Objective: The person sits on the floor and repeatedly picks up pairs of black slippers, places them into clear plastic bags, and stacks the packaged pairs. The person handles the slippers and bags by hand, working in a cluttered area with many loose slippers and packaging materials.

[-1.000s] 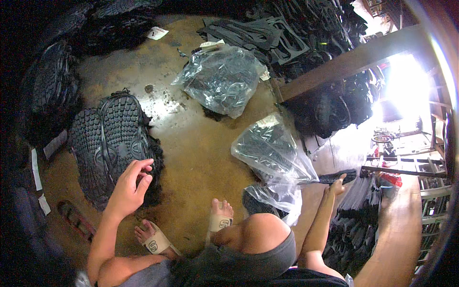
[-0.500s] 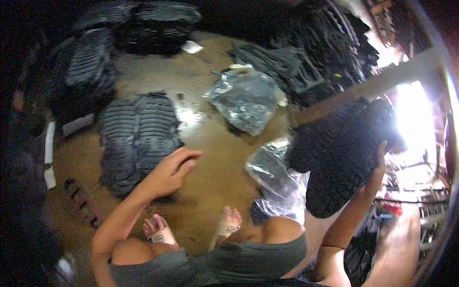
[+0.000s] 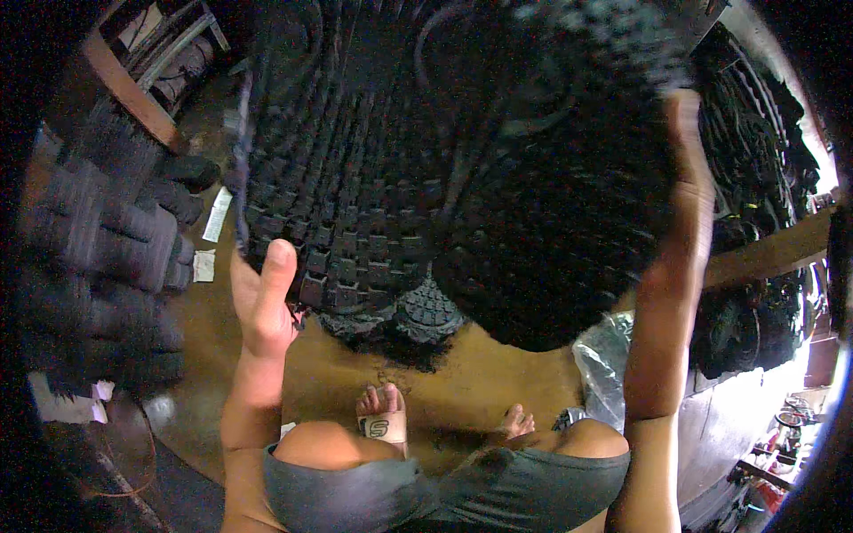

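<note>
A large bundle of black rubber shoe soles (image 3: 364, 204), blocky and ridged in tread, is held up close in front of me and fills the upper middle. My left hand (image 3: 267, 298) grips its lower left edge, thumb upward and the fingers partly hidden behind. On the other side my right hand (image 3: 689, 182), somewhat blurred, is pressed along the bundle's right edge, its fingers mostly out of sight. Several separate layers show in the bundle, and a small patterned piece (image 3: 428, 311) pokes out at its lower middle.
Dark stacked soles (image 3: 107, 240) line the left, beside white paper slips (image 3: 216, 213). Clear plastic wrapping (image 3: 611, 360) lies on the brown floor (image 3: 498, 377) near my right knee. Beyond a wooden beam (image 3: 773, 253) at right hangs a black pile (image 3: 755, 133).
The view has swung. My left hand, empty before, now grips the bundle's left side; the black soles in my right hand have come from the far right to the centre, much closer.
</note>
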### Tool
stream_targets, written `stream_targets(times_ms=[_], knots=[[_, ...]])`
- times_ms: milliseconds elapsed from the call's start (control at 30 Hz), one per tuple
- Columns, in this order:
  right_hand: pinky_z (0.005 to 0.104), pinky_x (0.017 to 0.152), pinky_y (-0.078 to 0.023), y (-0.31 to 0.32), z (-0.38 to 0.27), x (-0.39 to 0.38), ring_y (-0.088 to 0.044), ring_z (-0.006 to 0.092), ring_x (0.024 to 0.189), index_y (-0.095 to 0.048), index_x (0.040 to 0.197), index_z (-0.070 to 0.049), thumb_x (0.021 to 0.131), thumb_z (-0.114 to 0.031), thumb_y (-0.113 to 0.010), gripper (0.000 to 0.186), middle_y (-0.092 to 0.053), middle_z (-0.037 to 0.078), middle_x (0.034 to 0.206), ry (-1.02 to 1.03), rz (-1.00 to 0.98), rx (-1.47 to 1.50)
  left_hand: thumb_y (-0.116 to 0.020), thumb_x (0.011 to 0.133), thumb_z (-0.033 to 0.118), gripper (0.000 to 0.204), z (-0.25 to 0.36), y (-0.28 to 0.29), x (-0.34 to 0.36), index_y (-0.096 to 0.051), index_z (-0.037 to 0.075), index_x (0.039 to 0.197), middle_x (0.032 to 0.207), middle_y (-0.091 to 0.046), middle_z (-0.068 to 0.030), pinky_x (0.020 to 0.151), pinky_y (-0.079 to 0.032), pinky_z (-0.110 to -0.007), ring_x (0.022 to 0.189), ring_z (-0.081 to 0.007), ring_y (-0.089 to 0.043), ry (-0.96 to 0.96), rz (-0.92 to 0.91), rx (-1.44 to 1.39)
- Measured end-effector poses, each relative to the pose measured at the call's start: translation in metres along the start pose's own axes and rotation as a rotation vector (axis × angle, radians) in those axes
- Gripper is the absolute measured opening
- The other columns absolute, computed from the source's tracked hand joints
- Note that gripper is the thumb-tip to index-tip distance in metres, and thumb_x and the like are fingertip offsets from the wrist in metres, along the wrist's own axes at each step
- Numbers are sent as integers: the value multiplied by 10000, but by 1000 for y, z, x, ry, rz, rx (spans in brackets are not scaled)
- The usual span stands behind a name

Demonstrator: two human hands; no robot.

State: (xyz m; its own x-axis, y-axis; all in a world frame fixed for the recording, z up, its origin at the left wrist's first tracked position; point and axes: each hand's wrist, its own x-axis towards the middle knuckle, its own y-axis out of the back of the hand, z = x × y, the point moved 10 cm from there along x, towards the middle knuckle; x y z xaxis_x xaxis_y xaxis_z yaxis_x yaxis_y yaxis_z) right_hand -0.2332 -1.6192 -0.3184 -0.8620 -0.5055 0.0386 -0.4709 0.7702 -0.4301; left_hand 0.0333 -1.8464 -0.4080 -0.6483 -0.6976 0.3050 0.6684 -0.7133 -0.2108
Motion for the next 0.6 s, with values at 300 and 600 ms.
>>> stream_targets(times_ms=[300,600], knots=[[428,1097,-422,100,326,-33,-553,312,1287,-386,1463,74,867,-305,-803,820,-569,242,1396,-452,-178,-846,-619,998,305,559,-230,77,-56,-457,-30,1415,1307,-631,-205,1079,-419,-404,1212,-308,-598,556,-27,610],[353,990,-506,123,359,-50,-662,258,1107,-422,1364,112,893,-83,-752,609,-668,221,1219,-523,-130,-255,-649,986,287,583,-229,69,-62,-422,35,1460,1274,-617,-139,1040,-452,-375,1172,-251,-594,648,105,23]])
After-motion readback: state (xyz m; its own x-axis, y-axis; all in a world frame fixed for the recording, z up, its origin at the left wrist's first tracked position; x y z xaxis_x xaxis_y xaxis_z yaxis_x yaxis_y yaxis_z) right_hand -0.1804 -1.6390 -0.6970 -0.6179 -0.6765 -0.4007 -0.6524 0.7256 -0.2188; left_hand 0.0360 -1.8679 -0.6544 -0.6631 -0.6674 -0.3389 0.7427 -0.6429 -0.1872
